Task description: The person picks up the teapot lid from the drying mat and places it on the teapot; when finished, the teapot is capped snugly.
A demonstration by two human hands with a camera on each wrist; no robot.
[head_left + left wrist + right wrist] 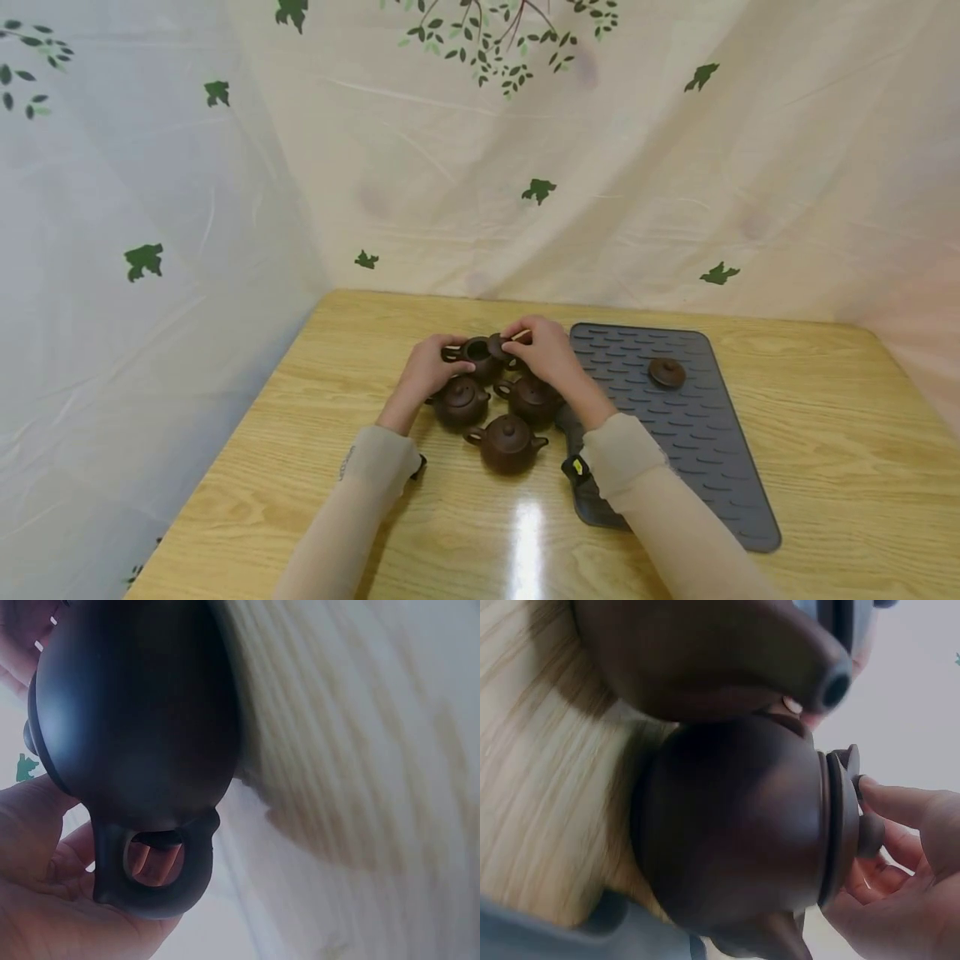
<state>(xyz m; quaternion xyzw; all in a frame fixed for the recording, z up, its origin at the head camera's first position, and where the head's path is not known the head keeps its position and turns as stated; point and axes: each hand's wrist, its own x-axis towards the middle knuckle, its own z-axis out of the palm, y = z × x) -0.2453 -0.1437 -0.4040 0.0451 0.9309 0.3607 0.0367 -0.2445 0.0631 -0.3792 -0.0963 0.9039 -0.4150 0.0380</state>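
In the head view, a dark brown teapot (491,368) without its lid stands at the back of a small group, its round mouth showing. My left hand (427,368) holds it from the left, thumb on the front of its body and fingers behind the handle. Between thumb and fingers my right hand (547,350) pinches a brown lid (497,345), tilted at the right of that mouth. Lidded teapots stand in front: one at left (459,406), one at right (532,406) below my right hand, and one nearest (508,450). The left wrist view is mostly filled by a teapot (142,712).
On the right lies a dark grey ridged mat (697,442), a loose brown lid (667,373) resting near its far end. My right forearm crosses over the mat's left side. A pale printed cloth (450,208) hangs behind the wooden table (277,467).
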